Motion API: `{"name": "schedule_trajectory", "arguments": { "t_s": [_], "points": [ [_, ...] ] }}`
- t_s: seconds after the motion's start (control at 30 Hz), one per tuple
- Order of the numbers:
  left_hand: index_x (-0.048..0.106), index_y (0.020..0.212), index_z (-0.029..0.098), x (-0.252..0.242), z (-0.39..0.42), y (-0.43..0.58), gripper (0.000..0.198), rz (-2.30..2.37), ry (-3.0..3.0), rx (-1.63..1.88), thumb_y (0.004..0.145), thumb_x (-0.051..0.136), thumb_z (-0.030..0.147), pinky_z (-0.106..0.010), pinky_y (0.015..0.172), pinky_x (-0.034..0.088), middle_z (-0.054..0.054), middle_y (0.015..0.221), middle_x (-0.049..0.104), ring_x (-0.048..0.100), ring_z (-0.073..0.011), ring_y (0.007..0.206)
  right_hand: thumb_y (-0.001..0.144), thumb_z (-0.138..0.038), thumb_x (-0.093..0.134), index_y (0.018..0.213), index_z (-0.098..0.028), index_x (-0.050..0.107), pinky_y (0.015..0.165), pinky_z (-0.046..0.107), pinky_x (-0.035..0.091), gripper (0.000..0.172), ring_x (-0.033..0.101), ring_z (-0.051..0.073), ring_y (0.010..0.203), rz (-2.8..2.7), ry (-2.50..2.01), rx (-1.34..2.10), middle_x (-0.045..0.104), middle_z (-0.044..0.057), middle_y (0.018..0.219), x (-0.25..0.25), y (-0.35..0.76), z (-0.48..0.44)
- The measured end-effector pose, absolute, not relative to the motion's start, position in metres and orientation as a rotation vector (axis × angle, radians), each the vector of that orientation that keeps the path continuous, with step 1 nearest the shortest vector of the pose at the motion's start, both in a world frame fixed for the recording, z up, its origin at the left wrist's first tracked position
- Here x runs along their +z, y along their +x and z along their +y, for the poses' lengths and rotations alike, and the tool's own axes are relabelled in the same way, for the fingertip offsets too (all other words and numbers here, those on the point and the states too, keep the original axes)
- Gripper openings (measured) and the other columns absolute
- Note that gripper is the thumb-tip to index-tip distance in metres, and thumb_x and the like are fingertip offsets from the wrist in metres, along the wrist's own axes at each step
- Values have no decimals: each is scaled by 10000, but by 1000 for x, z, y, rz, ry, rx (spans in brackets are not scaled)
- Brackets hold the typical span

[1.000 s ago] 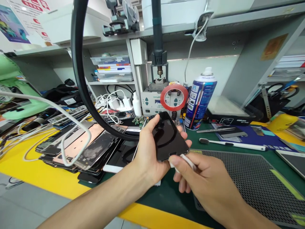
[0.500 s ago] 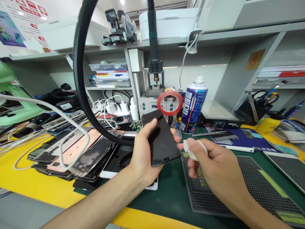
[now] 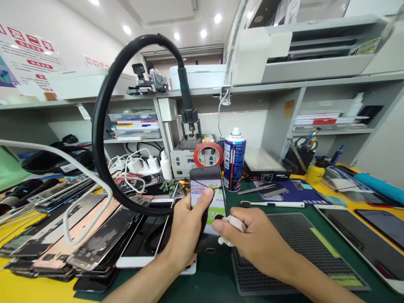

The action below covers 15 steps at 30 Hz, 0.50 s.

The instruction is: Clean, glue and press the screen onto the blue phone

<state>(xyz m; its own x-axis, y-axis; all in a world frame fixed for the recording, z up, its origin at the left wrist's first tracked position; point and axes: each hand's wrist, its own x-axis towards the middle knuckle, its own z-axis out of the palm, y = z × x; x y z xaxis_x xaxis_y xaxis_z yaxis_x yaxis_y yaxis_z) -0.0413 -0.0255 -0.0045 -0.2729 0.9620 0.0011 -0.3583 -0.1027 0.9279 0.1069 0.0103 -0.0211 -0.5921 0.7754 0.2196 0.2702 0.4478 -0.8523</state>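
My left hand [image 3: 186,229] grips a black phone [image 3: 208,191] upright above the bench, thumb across its lit screen. My right hand [image 3: 252,242] pinches a small white wipe [image 3: 232,227] and presses it against the lower part of the screen. Both hands sit just left of a grey perforated mat [image 3: 303,248] on the green bench cover.
A pile of phone screens and back plates [image 3: 91,231] lies at the left under a white cable. A thick black hose [image 3: 104,113] arcs overhead. Red tape roll [image 3: 208,155], blue spray can [image 3: 235,158], heating station [image 3: 184,153] stand behind. More screens [image 3: 372,231] lie at right.
The phone has turned more upright and its screen now shows a bright picture. My right hand has moved left and brought the wipe onto the screen. The view has tilted upward.
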Motion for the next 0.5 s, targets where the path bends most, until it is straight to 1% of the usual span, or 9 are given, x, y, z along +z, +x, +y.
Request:
{"name": "schedule_trajectory", "arguments": {
  "t_s": [0.1,0.2,0.27,0.3,0.37,0.43,0.5],
  "points": [
    [726,896,149,-4,-29,-38,348,1231,976,1664,783,761,476,-254,725,511,-33,845,748,665,-203,809,962,-529,510,649,-197,393,540,249,267,472,325,98,591,-2090,-802,1086,374,-55,628,-15,108,9],
    [734,854,166,-3,-33,-32,349,1357,1087,1629,791,737,509,-271,804,512,-25,859,753,668,-225,858,954,-521,524,650,-193,412,562,246,285,461,364,96,604,-1989,-749,1055,409,-49,640,-7,111,10],
    [743,847,179,-5,-35,-27,357,1420,1175,1552,789,728,531,-280,867,509,-28,907,762,674,-245,906,938,-554,531,628,-200,389,531,242,270,491,364,94,581,-1878,-744,1071,383,-51,616,-2,115,16],
    [749,872,188,-6,-36,-26,369,1424,1196,1499,789,720,546,-292,905,505,-29,943,766,677,-259,943,926,-571,537,603,-209,342,504,239,247,523,325,89,553,-1785,-747,1053,328,-59,587,-1,117,20],
    [754,900,209,-10,-35,-24,383,1427,1191,1368,778,717,570,-319,935,513,-26,973,773,681,-281,982,928,-587,526,588,-220,300,483,242,226,548,288,88,522,-1643,-754,1031,285,-65,558,0,122,29],
    [757,907,230,-13,-34,-24,385,1462,1193,1266,746,738,579,-344,948,524,-16,993,778,679,-300,1011,972,-585,433,590,-222,314,492,246,234,540,300,96,523,-1593,-759,1030,295,-56,559,-2,127,37],
    [760,915,258,-14,-32,-26,376,1531,1178,1272,713,762,575,-368,998,507,18,987,783,671,-307,1045,1001,-553,369,594,-221,318,511,246,254,528,324,103,541,-1636,-770,974,323,-45,572,-6,130,40]
  ]
}}
